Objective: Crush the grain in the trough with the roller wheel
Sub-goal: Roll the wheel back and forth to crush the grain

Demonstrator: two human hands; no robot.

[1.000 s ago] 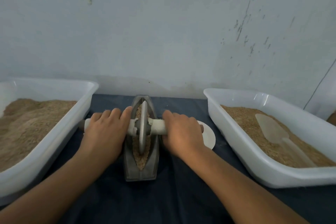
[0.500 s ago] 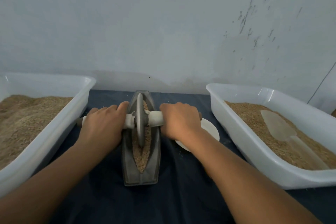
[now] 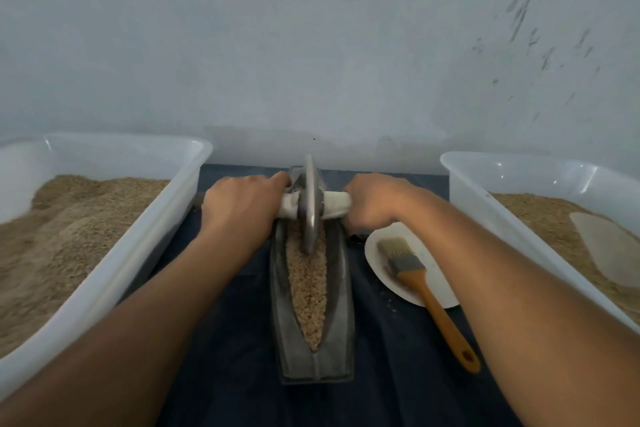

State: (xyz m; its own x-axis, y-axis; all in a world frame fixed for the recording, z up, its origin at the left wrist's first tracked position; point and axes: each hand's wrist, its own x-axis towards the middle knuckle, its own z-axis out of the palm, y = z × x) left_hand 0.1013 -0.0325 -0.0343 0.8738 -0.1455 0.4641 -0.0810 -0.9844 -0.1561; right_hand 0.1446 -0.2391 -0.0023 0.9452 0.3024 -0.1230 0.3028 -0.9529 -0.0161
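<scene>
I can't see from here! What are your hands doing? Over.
Both hands gripping roller wheel handles. Wheel at trough's far end. Nothing blocking.

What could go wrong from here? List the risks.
1. The roller wheel sits at the trough's far end; pushed further, it may ride off the tip.
2. Grain is heaped near the rim and may spill onto the dark cloth.
3. The right hand works just above the brush and may knock it.

Left tub (image 3: 145,246) and right tub (image 3: 485,218) wall the centre lane. Trough (image 3: 343,322) fills mid-lane; dark cloth (image 3: 225,374) strips open either side, lower centre. Plate (image 3: 381,253) with brush (image 3: 426,288) blocks right strip. Wall (image 3: 311,45) closes the top.
</scene>
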